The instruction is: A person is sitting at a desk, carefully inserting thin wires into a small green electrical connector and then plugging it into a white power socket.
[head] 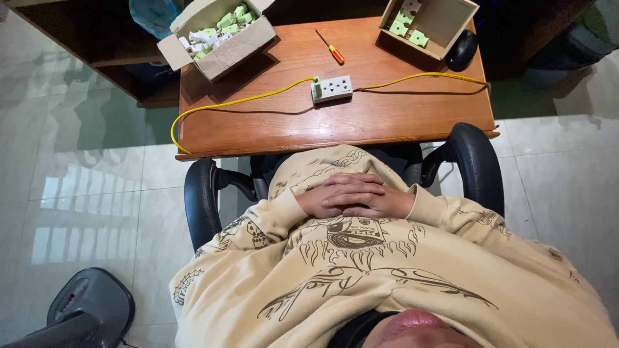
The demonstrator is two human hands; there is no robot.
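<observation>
My left hand and my right hand rest folded together on my stomach, over a beige printed sweatshirt. The right hand's fingers lie across the left hand. Neither hand holds anything. Ahead on the wooden desk lies a white socket strip with a small green plug at its left end. A yellow cable runs from it to both sides. A screwdriver with a red and yellow handle lies beyond the strip. Both hands are well short of the desk.
An open cardboard box of green and white parts sits at the desk's far left. A wooden box with a few green parts and a black mouse sit far right. Black chair armrests flank me. A dark grey appliance stands on the tiled floor.
</observation>
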